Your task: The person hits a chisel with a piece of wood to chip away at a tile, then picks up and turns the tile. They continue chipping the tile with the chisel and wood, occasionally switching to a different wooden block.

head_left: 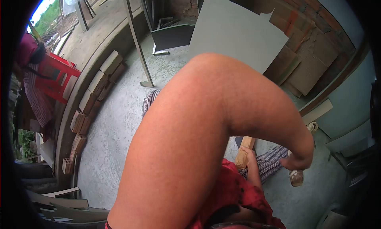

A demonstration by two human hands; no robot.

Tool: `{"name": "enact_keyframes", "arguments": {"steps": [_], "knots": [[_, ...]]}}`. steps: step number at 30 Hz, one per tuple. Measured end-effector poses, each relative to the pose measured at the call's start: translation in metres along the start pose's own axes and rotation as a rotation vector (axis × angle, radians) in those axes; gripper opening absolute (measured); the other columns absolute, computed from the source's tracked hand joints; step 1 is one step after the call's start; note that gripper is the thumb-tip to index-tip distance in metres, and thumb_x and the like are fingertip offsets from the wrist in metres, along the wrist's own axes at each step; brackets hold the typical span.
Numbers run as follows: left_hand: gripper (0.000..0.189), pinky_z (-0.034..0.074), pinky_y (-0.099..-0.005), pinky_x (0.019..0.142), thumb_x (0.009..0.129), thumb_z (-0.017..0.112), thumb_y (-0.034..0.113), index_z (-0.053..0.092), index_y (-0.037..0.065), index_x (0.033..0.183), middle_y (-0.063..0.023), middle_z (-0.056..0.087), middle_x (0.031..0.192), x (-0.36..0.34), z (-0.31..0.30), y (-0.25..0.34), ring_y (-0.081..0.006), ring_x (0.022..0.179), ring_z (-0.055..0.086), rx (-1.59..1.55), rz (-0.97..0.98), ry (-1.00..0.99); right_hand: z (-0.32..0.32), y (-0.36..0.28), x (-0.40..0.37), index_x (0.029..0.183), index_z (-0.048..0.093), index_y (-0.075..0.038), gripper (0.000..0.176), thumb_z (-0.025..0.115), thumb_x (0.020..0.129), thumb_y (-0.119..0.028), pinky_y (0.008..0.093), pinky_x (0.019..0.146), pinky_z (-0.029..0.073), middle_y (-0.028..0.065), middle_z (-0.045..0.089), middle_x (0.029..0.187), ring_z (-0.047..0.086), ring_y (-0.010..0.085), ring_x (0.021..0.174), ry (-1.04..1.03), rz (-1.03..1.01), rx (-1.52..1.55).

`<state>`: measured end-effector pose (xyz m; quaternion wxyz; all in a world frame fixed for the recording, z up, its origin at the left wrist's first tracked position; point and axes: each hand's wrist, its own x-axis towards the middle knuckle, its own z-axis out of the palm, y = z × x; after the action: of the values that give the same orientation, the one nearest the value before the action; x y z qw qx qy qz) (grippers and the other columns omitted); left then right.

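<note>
My left arm is bent across the middle of the view, elbow high, covering much of what lies beyond. At its far end, my left hand [297,162] is closed, fingers curled, around a rounded brown-and-white thing [296,178] that sticks out below the fist; I cannot tell its kind. Lower and nearer my red shirt [232,191], my right hand [251,154] is wrapped around a light wooden block [245,151]. Patterned trousers [272,163] show beside the block and under my right forearm. A sandal [312,127] shows beyond my left wrist.
Bricks [88,101] line the concrete step at left, near a red plastic chair [59,76] and striped cloth [37,96]. A metal post [137,40] stands ahead. Large grey panels [234,28] and cardboard [313,60] lean at the back. Board offcuts [65,203] lie lower left.
</note>
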<state>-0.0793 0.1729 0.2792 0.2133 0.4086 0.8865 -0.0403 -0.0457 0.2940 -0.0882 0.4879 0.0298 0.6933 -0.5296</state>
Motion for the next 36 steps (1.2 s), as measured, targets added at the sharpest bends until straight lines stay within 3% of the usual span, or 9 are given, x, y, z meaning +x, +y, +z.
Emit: {"name": "enact_keyframes", "arguments": {"steps": [2, 5, 9, 12, 15, 16, 23, 32, 36], "knots": [[0.022, 0.053, -0.0375, 0.068, 0.058, 0.071, 0.017, 0.07, 0.009, 0.079, -0.013, 0.068, 0.083, -0.089, 0.015, 0.012, -0.0291, 0.078, 0.066, 0.033, -0.036, 0.01, 0.018, -0.027, -0.029, 0.095, 0.062, -0.001, 0.032, 0.071, 0.072, -0.022, 0.0342, 0.068, 0.049, 0.0085, 0.062, 0.083, 0.061, 0.0222, 0.072, 0.011, 0.006, -0.006], [0.021, 0.053, -0.038, 0.069, 0.061, 0.069, 0.017, 0.07, 0.009, 0.081, -0.0111, 0.067, 0.084, -0.141, 0.023, 0.009, -0.0277, 0.08, 0.066, 0.052, -0.126, -0.047, 0.012, -0.008, -0.003, 0.093, 0.064, 0.0, 0.029, 0.071, 0.072, -0.019, 0.033, 0.067, 0.049, 0.0081, 0.063, 0.085, 0.062, 0.0203, 0.074, 0.087, -0.072, -0.007], [0.025, 0.051, -0.0409, 0.068, 0.057, 0.07, 0.018, 0.066, 0.007, 0.08, -0.011, 0.065, 0.079, -0.198, 0.091, -0.01, -0.0305, 0.08, 0.064, -0.218, -0.34, 0.244, 0.027, -0.043, -0.035, 0.093, 0.064, 0.0, 0.028, 0.071, 0.072, -0.018, 0.032, 0.066, 0.049, 0.0074, 0.063, 0.082, 0.062, 0.0193, 0.07, -0.048, 0.033, 0.045], [0.029, 0.05, -0.0409, 0.07, 0.056, 0.072, 0.018, 0.065, 0.008, 0.082, -0.0115, 0.065, 0.08, -0.229, 0.131, -0.017, -0.031, 0.082, 0.063, -0.379, -0.462, 0.307, 0.03, -0.045, -0.043, 0.093, 0.063, 0.001, 0.031, 0.073, 0.071, -0.018, 0.033, 0.065, 0.049, 0.0088, 0.063, 0.082, 0.062, 0.0212, 0.07, -0.015, 0.065, 0.082], [0.034, 0.049, -0.0408, 0.072, 0.056, 0.074, 0.019, 0.065, 0.01, 0.088, -0.0114, 0.065, 0.081, -0.245, 0.163, -0.02, -0.0309, 0.083, 0.062, -0.616, -0.578, 0.349, 0.032, -0.043, -0.039, 0.093, 0.063, 0.002, 0.034, 0.074, 0.069, -0.019, 0.0338, 0.065, 0.049, 0.0093, 0.063, 0.083, 0.062, 0.0222, 0.072, 0.025, 0.048, 0.032], [0.037, 0.048, -0.0406, 0.072, 0.056, 0.075, 0.019, 0.065, 0.011, 0.09, -0.0108, 0.065, 0.082, -0.248, 0.168, -0.025, -0.0312, 0.083, 0.062, -0.575, -0.621, 0.273, 0.032, -0.042, -0.037, 0.094, 0.063, 0.002, 0.035, 0.075, 0.068, -0.018, 0.0343, 0.065, 0.049, 0.009, 0.063, 0.083, 0.061, 0.0224, 0.072, 0.022, 0.059, 0.021], [0.038, 0.048, -0.0408, 0.07, 0.054, 0.074, 0.019, 0.066, 0.011, 0.09, -0.0108, 0.066, 0.08, -0.262, 0.171, -0.04, -0.0309, 0.082, 0.062, -0.565, -0.689, 0.33, 0.038, -0.039, -0.033, 0.095, 0.063, 0.002, 0.036, 0.076, 0.067, -0.017, 0.034, 0.066, 0.049, 0.0081, 0.062, 0.082, 0.06, 0.0225, 0.07, 0.034, 0.064, -0.008], [0.037, 0.048, -0.0404, 0.07, 0.052, 0.074, 0.015, 0.066, 0.01, 0.089, -0.0111, 0.066, 0.08, -0.26, 0.17, -0.04, -0.0316, 0.081, 0.062, -0.648, -0.65, 0.315, 0.041, -0.045, -0.039, 0.092, 0.063, 0.003, 0.034, 0.076, 0.066, -0.016, 0.0324, 0.065, 0.048, 0.0077, 0.062, 0.08, 0.06, 0.0221, 0.069, 0.051, 0.063, -0.013], [0.037, 0.048, -0.0404, 0.07, 0.053, 0.075, 0.016, 0.066, 0.01, 0.088, -0.0111, 0.066, 0.08, -0.258, 0.169, -0.04, -0.0315, 0.081, 0.062, -0.631, -0.662, 0.292, 0.043, -0.043, -0.042, 0.09, 0.063, 0.004, 0.032, 0.075, 0.066, -0.014, 0.0313, 0.064, 0.048, 0.008, 0.063, 0.079, 0.06, 0.021, 0.068, 0.047, -0.07, -0.035]]}}
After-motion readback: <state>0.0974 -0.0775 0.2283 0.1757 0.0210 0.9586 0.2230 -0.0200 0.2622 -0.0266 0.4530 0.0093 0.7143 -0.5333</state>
